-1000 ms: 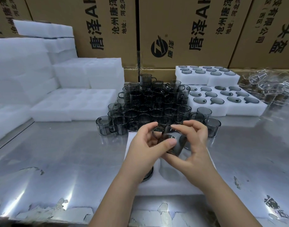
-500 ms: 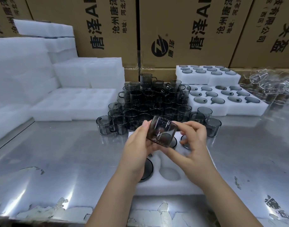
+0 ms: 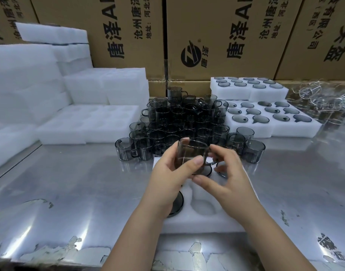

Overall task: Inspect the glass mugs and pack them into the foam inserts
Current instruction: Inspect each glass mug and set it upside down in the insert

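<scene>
A smoky grey glass mug [image 3: 191,153] is held above a white foam insert [image 3: 204,218] lying on the steel table. My left hand [image 3: 173,177] grips the mug's body, thumb across its front. My right hand [image 3: 226,178] holds its right side by the handle, fingers curled beneath. The mug stands roughly upright. The insert holds a dark mug [image 3: 176,204] in its near-left pocket and has an empty pocket [image 3: 203,209] beside it. Behind stands a dense pile of grey mugs [image 3: 183,122].
Two filled foam inserts [image 3: 273,126] lie at the back right, with clear glassware [image 3: 324,98] beyond them. Stacks of white foam inserts [image 3: 85,122] fill the left. Cardboard boxes [image 3: 216,36] form a wall behind. The steel table [image 3: 79,192] shows worn patches at its front edge.
The mug was tilted with its base toward me; both hands have turned it upright and shifted their hold on it.
</scene>
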